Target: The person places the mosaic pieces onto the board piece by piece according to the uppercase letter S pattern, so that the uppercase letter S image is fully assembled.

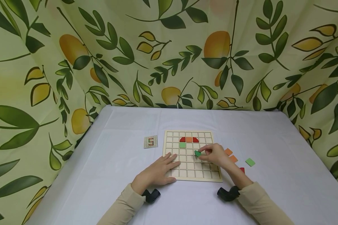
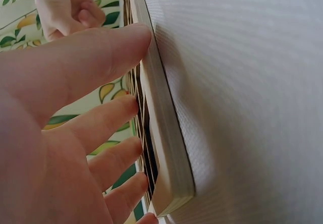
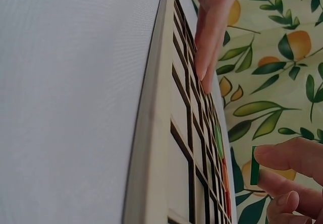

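A wooden grid board (image 1: 183,178) lies on the table. My left hand (image 1: 160,170) rests on its left front part, fingers spread, thumb at the near edge; the left wrist view shows the thumb on the rim (image 2: 161,133). Above the board's middle right, my right hand (image 1: 215,153) pinches a dark green tile (image 1: 197,153) with a curved side between thumb and finger. In the right wrist view this green tile (image 3: 255,166) is seen edge-on, off the board. Set in the grid are two red curved tiles (image 1: 182,139), an orange square (image 1: 189,139) between them, and a light green square (image 1: 182,145) below.
Left of the board lies a small pattern card (image 1: 150,142). To its right are orange tiles (image 1: 233,158), a light green square tile (image 1: 250,162) and a red tile (image 1: 242,170), partly hidden by the right forearm. A leaf-patterned curtain (image 1: 169,62) hangs behind the white-covered table (image 1: 124,131).
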`<state>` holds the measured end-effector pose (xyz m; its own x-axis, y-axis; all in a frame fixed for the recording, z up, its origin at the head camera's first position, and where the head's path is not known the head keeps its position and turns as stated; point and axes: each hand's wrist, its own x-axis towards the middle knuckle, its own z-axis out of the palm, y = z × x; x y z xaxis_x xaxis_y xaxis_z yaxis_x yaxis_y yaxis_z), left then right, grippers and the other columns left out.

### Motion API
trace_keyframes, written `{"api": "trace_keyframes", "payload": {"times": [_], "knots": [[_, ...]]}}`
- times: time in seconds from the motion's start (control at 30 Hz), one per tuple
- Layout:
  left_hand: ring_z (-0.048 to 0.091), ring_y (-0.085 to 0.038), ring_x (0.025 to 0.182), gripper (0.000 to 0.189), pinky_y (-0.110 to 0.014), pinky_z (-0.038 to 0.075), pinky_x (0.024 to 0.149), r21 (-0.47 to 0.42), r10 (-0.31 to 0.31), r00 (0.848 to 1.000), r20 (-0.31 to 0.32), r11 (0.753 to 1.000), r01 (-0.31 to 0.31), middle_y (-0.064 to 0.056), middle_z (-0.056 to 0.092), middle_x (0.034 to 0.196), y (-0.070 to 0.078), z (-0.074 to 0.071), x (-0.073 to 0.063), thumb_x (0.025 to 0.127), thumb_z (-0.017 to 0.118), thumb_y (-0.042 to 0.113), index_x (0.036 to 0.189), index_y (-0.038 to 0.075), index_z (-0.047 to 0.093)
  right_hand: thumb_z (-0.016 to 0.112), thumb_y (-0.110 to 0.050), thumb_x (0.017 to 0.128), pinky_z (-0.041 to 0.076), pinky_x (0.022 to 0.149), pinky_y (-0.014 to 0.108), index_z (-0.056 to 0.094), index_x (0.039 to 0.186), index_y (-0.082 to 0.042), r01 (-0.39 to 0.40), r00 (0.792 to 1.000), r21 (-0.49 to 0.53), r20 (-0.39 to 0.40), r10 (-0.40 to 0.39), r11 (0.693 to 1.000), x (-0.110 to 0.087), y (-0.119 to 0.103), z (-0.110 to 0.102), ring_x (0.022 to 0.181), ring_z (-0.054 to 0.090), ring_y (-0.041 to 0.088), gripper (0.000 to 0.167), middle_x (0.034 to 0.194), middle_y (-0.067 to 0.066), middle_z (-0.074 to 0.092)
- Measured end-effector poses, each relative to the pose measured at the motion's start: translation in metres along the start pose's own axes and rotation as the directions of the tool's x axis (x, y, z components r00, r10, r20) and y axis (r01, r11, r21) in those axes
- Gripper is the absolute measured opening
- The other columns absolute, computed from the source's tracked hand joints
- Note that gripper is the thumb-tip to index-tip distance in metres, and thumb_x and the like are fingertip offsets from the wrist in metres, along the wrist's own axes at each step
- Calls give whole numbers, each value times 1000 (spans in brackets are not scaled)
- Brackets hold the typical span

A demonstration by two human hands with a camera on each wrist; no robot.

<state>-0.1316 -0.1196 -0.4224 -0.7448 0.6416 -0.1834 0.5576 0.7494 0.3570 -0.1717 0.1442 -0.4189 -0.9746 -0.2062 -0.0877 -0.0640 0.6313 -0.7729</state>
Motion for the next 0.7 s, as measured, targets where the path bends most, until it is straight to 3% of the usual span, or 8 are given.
{"api": "trace_keyframes", "payload": {"times": [0.7], "knots": [[20,-30,152,62,-48,25,123,-1,0,1000,-1,1000,0,-6,29,161,-1,1,-1,92,62,38,147,20,42,77,-6,75,31,52,20,74,95,0,23,1000,18,3,-23,1000,15,-5,17,62,39,13,21,62,-2,42]]}}
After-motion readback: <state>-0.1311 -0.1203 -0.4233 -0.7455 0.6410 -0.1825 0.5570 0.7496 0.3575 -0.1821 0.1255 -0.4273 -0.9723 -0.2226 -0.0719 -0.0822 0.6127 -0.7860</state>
